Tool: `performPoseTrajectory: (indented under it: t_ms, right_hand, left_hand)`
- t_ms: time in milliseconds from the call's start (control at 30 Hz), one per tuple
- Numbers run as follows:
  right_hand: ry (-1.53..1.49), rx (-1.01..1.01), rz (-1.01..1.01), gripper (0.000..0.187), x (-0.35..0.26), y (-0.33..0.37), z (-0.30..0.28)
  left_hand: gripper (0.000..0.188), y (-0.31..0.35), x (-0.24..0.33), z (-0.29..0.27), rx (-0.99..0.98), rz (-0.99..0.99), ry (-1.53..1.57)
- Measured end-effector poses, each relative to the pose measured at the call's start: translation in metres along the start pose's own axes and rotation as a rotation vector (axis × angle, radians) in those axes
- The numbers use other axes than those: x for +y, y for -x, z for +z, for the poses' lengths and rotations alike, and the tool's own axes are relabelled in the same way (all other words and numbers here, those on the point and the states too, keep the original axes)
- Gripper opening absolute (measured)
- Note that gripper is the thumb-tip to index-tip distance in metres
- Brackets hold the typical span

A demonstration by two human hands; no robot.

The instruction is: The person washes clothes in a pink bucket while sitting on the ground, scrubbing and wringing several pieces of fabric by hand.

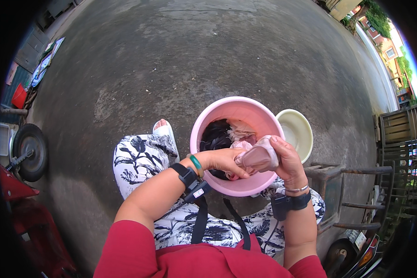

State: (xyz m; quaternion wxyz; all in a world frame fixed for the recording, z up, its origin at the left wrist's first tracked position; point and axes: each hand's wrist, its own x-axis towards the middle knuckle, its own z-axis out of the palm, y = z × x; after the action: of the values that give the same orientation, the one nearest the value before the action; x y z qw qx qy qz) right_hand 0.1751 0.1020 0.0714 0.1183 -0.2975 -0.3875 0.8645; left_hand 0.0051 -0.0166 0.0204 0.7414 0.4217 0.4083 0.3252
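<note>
A pink plastic basin sits in front of my knees on the concrete ground, holding dark and pale wet clothes. Over its near rim both hands grip a pale pink piece of cloth. My left hand pinches the bunched lower end of the cloth. My right hand wraps around its upper end, thumb on top. A green bangle and a black wristband sit on my left wrist; a black band and a thin bracelet are on my right wrist.
A smaller cream basin stands just right of the pink one. A rusty metal frame and wooden crates lie to the right. At the left are a wheel and a red vehicle. My foot in a white sandal rests left of the basin.
</note>
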Motion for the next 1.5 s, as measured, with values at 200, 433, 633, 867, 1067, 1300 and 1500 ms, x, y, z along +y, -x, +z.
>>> performPoseTrajectory:
  t_ms: [200,433,633,867,1067,1300,1500]
  right_hand:
    - [-0.094,0.044,-0.011,0.029,-0.016,0.012,0.019]
    - [-0.004,0.054,-0.173,0.026,-0.022,-0.002,0.022]
    - [0.396,0.467,-0.124,0.023,-0.007,-0.017,-0.057]
    - [0.239,0.749,-0.135,0.021,0.017,-0.004,-0.149]
    - [0.551,0.663,0.331,0.020,0.087,-0.004,-0.227]
    - [1.422,0.466,0.352,0.027,0.155,-0.030,-0.226]
    - [1.527,0.473,0.391,0.033,0.192,-0.044,-0.235]
  left_hand:
    - [0.045,-0.004,-0.005,0.003,0.057,-0.060,0.024]
    - [0.032,-0.007,-0.012,-0.002,0.269,0.249,0.130]
    - [0.030,-0.011,-0.019,-0.011,0.433,0.131,0.624]
    - [0.023,-0.009,-0.040,-0.015,0.553,-0.073,0.733]
    - [0.034,-0.009,-0.027,-0.011,0.451,-0.136,0.725]
    - [0.040,-0.014,-0.032,-0.007,0.526,-0.096,0.674]
    - [0.036,-0.015,-0.030,-0.006,0.489,-0.204,0.719]
